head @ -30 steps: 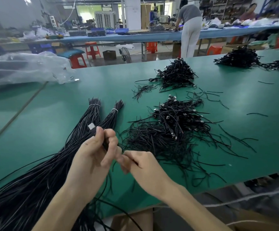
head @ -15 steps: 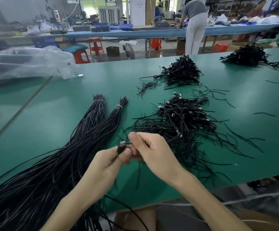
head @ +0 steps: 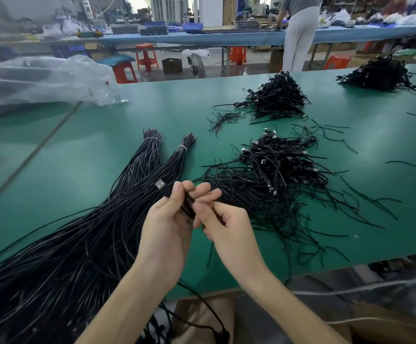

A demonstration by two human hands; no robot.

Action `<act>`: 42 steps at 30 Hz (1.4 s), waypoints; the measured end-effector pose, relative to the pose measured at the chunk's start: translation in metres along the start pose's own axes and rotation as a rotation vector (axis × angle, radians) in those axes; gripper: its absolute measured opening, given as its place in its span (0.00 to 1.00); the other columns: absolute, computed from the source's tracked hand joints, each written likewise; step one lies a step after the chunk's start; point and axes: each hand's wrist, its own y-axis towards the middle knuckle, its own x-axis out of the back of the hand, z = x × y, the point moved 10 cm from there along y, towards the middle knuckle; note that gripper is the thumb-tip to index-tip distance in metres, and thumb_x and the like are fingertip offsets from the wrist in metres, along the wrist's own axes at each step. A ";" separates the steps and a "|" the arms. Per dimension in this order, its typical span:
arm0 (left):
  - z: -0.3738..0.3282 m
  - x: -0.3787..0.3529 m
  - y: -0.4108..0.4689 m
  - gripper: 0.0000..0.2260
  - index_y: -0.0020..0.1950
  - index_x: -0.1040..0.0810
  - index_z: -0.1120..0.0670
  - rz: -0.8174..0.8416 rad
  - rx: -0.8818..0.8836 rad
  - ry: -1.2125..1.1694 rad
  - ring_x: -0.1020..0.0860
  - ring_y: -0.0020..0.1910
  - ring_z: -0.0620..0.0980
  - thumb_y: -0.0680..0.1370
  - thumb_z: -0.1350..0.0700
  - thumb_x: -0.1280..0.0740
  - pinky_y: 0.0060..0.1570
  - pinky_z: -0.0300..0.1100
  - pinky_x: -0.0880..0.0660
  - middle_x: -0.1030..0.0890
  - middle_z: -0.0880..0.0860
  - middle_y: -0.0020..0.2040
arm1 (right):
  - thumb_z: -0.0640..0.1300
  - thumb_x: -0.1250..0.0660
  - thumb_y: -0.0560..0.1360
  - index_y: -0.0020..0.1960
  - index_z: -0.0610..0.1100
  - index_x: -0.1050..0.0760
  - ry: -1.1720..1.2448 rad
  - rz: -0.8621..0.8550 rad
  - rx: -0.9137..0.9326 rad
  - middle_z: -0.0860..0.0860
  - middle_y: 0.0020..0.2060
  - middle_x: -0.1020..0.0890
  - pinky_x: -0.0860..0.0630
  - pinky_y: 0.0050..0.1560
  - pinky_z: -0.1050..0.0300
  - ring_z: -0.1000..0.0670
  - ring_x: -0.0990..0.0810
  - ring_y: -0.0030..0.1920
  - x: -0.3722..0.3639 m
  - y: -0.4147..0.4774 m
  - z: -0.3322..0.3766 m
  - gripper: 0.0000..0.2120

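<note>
I am watching the USB cable [head: 186,203], its flat silver plug [head: 160,184] poking up-left, being held just above the near part of the green desk [head: 97,150]. The left hand [head: 167,227] grip is curling round the smooth black lead; the right hand [head: 226,227] grip is pinching it lower down. Risk, as I am judging it: the slick round jacket slipping through, or its tail snagging the tied bundles [head: 137,184] alongside or the tangled pile of short leads [head: 276,170] behind.
</note>
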 end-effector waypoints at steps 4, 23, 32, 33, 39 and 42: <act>0.001 -0.003 0.001 0.11 0.47 0.25 0.55 0.054 0.000 -0.047 0.20 0.41 0.50 0.85 0.53 0.41 0.51 0.45 0.19 0.22 0.51 0.42 | 0.60 0.30 0.77 0.46 0.45 0.23 -0.083 0.044 -0.120 0.55 0.32 0.23 0.32 0.37 0.61 0.57 0.28 0.33 0.001 0.002 -0.018 0.18; -0.004 -0.019 -0.015 0.17 0.47 0.19 0.65 0.358 0.070 0.559 0.16 0.55 0.62 0.85 0.54 0.40 0.54 0.47 0.18 0.15 0.65 0.53 | 0.32 0.29 0.77 0.61 0.45 0.18 0.158 0.139 -0.048 0.51 0.48 0.12 0.19 0.50 0.62 0.53 0.14 0.52 -0.004 -0.008 -0.019 0.15; -0.038 -0.019 -0.050 0.12 0.43 0.21 0.48 0.171 -0.566 0.816 0.14 0.48 0.51 0.84 0.49 0.39 0.50 0.40 0.20 0.14 0.50 0.45 | 0.39 0.30 0.76 0.57 0.49 0.20 -0.064 0.090 0.164 0.57 0.46 0.18 0.21 0.53 0.60 0.53 0.18 0.50 -0.009 -0.020 0.015 0.12; -0.033 -0.015 -0.047 0.13 0.43 0.21 0.49 0.170 -0.517 0.739 0.15 0.48 0.53 0.84 0.47 0.38 0.51 0.42 0.20 0.14 0.52 0.45 | 0.40 0.29 0.77 0.58 0.49 0.20 -0.120 0.075 0.192 0.58 0.47 0.19 0.21 0.52 0.61 0.53 0.19 0.50 -0.008 -0.021 0.015 0.11; -0.021 -0.004 -0.033 0.12 0.44 0.18 0.52 0.073 -0.435 0.770 0.16 0.47 0.48 0.83 0.50 0.37 0.50 0.35 0.23 0.15 0.51 0.45 | 0.40 0.28 0.79 0.60 0.49 0.23 -0.266 0.012 0.185 0.58 0.51 0.21 0.24 0.54 0.63 0.54 0.20 0.54 -0.001 -0.014 0.003 0.11; -0.018 -0.005 -0.032 0.09 0.46 0.18 0.53 0.028 -0.505 0.939 0.19 0.45 0.45 0.84 0.54 0.36 0.45 0.32 0.26 0.17 0.48 0.44 | 0.41 0.31 0.81 0.65 0.46 0.26 -0.408 0.046 0.215 0.57 0.55 0.23 0.23 0.55 0.58 0.55 0.21 0.54 -0.003 -0.010 0.004 0.14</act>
